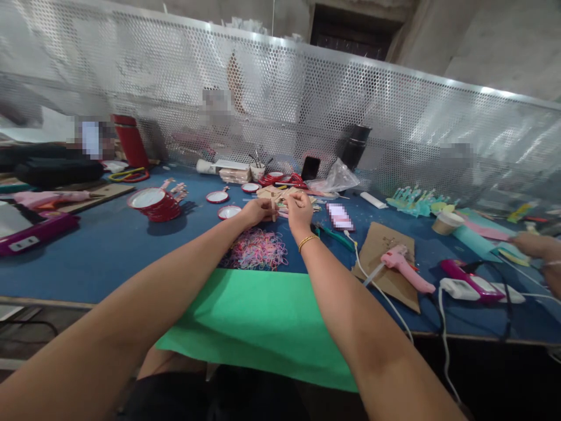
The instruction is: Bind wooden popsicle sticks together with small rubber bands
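Two bare hands meet just beyond a tangled heap of rubber bands (258, 249), its thin, glossy loops mixed in pink, lilac and pale blue. The left hand (259, 211) pinches a slim, flat wooden piece (274, 210), which stands roughly upright above the far edge of the heap. The right hand (300, 211), with a chain bracelet (308, 242) of yellow metal at its wrist, has its fingers curled together close by; whether they grip anything I cannot tell. Smooth green cloth (263, 321) spreads on the near side of the heap. Behind the heap lie round, white-faced discs with red rims, one of them a flat disc (229, 212) by the left hand; left of the heap, more are piled in a squat stack (154, 206). Right of the heap come teal-handled pliers (337, 237), then a sheet of rough brown cardboard (377, 242) carrying a pink plastic glue gun (405, 270). Well beyond the heap, a metal screen (280, 105) punched with small round holes runs across the blue table (109, 257).
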The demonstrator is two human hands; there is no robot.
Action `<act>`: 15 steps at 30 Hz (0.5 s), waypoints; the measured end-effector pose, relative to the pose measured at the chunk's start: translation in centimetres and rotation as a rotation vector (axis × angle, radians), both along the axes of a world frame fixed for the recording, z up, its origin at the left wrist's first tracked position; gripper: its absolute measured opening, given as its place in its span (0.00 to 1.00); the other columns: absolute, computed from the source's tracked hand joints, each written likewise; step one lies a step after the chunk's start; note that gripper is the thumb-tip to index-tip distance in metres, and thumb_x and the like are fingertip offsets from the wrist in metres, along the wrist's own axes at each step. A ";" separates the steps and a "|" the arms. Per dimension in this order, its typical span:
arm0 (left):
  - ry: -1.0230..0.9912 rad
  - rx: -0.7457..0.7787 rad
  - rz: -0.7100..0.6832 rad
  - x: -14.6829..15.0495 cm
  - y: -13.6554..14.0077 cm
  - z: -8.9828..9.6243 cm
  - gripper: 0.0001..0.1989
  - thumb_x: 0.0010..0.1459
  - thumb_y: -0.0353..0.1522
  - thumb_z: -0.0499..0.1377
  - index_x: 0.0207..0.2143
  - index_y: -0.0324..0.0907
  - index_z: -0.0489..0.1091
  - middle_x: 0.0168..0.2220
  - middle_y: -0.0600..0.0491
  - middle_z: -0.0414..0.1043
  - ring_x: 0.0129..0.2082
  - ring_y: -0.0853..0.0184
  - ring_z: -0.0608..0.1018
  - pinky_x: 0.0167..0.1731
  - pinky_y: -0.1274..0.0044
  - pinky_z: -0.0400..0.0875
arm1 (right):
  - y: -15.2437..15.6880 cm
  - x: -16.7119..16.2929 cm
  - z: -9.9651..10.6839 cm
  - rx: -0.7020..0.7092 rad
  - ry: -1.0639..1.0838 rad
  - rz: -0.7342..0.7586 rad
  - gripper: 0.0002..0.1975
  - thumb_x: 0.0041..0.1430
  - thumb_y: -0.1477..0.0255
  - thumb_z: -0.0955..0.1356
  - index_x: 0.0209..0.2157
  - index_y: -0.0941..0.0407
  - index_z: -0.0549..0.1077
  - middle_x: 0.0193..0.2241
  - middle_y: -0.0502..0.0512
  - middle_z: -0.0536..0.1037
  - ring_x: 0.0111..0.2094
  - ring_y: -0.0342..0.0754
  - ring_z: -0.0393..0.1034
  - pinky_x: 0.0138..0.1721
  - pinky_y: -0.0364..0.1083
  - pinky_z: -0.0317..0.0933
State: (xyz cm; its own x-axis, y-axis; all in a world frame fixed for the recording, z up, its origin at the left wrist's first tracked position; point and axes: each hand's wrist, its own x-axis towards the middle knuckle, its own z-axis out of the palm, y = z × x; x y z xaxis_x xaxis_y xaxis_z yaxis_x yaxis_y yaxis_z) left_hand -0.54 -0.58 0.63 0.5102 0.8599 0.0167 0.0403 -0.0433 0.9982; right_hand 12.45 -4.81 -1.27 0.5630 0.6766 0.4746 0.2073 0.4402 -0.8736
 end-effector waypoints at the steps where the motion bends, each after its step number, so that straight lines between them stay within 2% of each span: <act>1: -0.003 -0.001 0.000 0.0 0.1 -0.1 0.11 0.41 0.28 0.70 0.27 0.37 0.71 0.24 0.55 0.74 0.26 0.70 0.77 0.37 0.75 0.74 | -0.1 -0.1 0.1 0.009 0.034 -0.006 0.09 0.49 0.62 0.66 0.30 0.53 0.69 0.25 0.46 0.75 0.31 0.45 0.71 0.34 0.43 0.64; 4: -0.027 -0.011 0.000 0.0 0.3 -0.3 0.11 0.41 0.28 0.70 0.27 0.37 0.71 0.25 0.55 0.74 0.28 0.70 0.77 0.37 0.74 0.74 | -0.5 -0.5 0.6 0.024 0.069 0.011 0.10 0.47 0.61 0.69 0.25 0.53 0.68 0.22 0.45 0.74 0.30 0.45 0.71 0.33 0.43 0.64; 8: -0.047 0.001 -0.020 0.0 0.7 -0.6 0.13 0.39 0.29 0.71 0.26 0.37 0.71 0.25 0.54 0.74 0.29 0.69 0.77 0.36 0.75 0.74 | -0.9 -0.8 1.0 0.043 0.045 0.047 0.11 0.47 0.61 0.69 0.23 0.53 0.69 0.21 0.46 0.74 0.28 0.45 0.69 0.33 0.43 0.63; 15: -0.062 -0.005 -0.034 0.0 1.1 -1.0 0.14 0.37 0.30 0.72 0.27 0.36 0.72 0.25 0.53 0.75 0.29 0.69 0.78 0.36 0.74 0.74 | -1.2 -1.2 1.2 0.075 -0.009 0.071 0.11 0.48 0.61 0.69 0.24 0.54 0.70 0.23 0.46 0.75 0.30 0.45 0.69 0.35 0.44 0.63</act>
